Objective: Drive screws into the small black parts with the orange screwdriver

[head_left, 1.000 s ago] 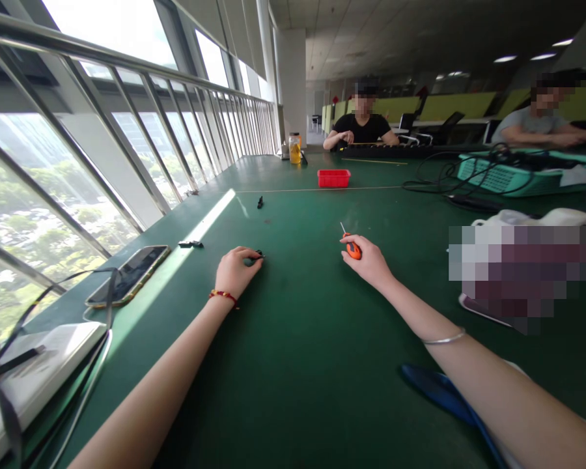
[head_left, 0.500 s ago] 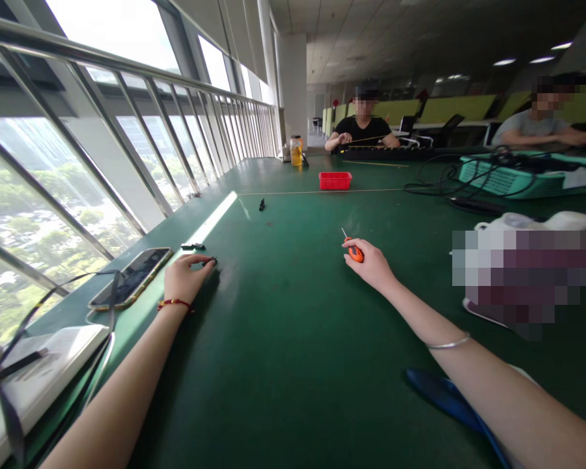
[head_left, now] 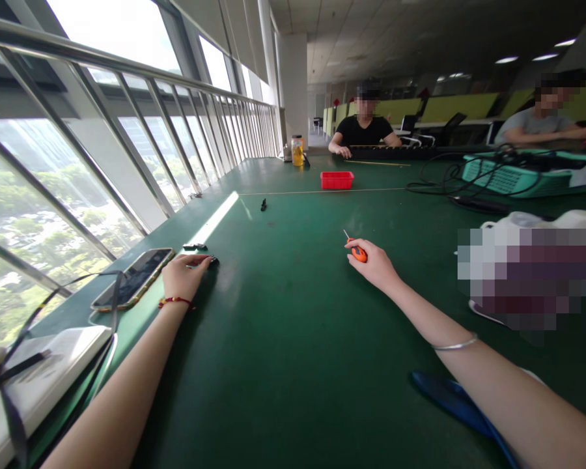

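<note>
My left hand (head_left: 183, 273) is low over the left part of the green table (head_left: 273, 339), thumb and fingers pinched at a small black part (head_left: 213, 261). What kind of part it is I cannot make out. Just beyond that hand lies a dark, narrow piece (head_left: 195, 247), and farther off a small black piece (head_left: 264, 204) rests on the table. An orange-and-black screwdriver (head_left: 358, 253) is gripped in my right hand (head_left: 375, 266). Its thin metal shaft points away from me and a little to the left.
A phone (head_left: 134, 279) and a white box (head_left: 53, 365) with cables lie at left, beside the railing. Ahead are a red tray (head_left: 336, 181) and an orange-filled jar (head_left: 297, 151). A teal basket (head_left: 532, 179) with cables stands at right. Two people sit at the far side.
My left fingers have shifted slightly on the small black part. My right hand still holds the screwdriver in nearly the same spot. The person opposite has lowered a hand to the table.
</note>
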A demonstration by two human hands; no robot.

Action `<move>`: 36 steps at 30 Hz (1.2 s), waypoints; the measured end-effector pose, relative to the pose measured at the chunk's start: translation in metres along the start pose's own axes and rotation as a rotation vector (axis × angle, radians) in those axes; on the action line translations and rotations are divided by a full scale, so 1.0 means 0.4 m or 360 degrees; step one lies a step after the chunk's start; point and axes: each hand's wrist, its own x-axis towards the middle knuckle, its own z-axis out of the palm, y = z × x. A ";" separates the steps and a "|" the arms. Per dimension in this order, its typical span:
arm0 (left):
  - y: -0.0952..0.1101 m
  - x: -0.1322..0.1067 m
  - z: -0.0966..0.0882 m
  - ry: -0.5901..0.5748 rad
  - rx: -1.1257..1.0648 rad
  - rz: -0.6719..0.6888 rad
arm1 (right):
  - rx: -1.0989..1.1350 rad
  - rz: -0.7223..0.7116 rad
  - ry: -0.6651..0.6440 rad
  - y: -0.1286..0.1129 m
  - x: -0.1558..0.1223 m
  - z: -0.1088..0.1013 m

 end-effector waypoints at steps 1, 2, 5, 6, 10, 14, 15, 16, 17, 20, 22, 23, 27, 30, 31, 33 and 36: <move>0.000 0.000 0.000 0.0004 0.0007 0.0001 | -0.0004 0.0004 0.0000 0.000 0.000 0.000; 0.000 0.000 -0.001 0.0004 0.0012 0.0004 | -0.0009 0.0005 -0.0002 0.001 0.000 0.000; -0.002 -0.001 -0.002 -0.0019 0.0009 0.0007 | -0.0010 -0.0002 -0.0002 0.002 0.000 0.001; -0.003 -0.001 -0.003 -0.0032 0.0005 0.0005 | -0.0008 -0.0003 -0.0002 0.003 0.000 0.001; -0.007 -0.002 -0.003 -0.0069 -0.0016 -0.0004 | -0.0010 0.0019 -0.0017 0.003 0.000 0.002; -0.008 0.000 -0.002 -0.0127 -0.0022 -0.0052 | -0.0004 0.0043 -0.0040 0.002 0.001 0.002; -0.008 0.000 -0.002 -0.0138 -0.0016 -0.0066 | -0.0003 0.0043 -0.0042 0.002 0.001 0.002; -0.009 0.001 -0.002 -0.0143 -0.0013 -0.0076 | -0.0001 0.0041 -0.0043 0.002 0.002 0.002; -0.009 0.001 -0.002 -0.0143 -0.0013 -0.0083 | 0.0004 0.0039 -0.0040 0.002 0.002 0.001; -0.012 0.002 -0.001 -0.0146 -0.0012 -0.0094 | 0.0010 0.0032 -0.0031 -0.001 0.001 0.001; -0.012 0.001 -0.002 -0.0164 -0.0004 -0.0101 | 0.0001 0.0036 -0.0038 -0.002 0.000 0.000; -0.011 0.000 -0.002 -0.0176 0.0001 -0.0104 | -0.0007 0.0040 -0.0045 -0.002 0.000 0.000; -0.005 -0.003 -0.003 -0.0193 0.0050 -0.0116 | -0.0028 0.0058 -0.0053 -0.001 -0.001 0.000; -0.006 -0.003 -0.001 -0.0188 0.0075 -0.0104 | -0.0020 0.0054 -0.0043 -0.001 -0.001 0.000; -0.007 -0.002 0.000 -0.0189 0.0073 -0.0095 | -0.0016 0.0053 -0.0041 -0.001 -0.001 0.000; -0.011 -0.001 0.003 -0.0195 0.0070 -0.0082 | -0.0010 0.0055 -0.0038 -0.003 -0.001 0.000; -0.016 0.001 0.006 -0.0207 0.0101 -0.0065 | 0.0002 0.0044 -0.0023 -0.004 0.000 0.000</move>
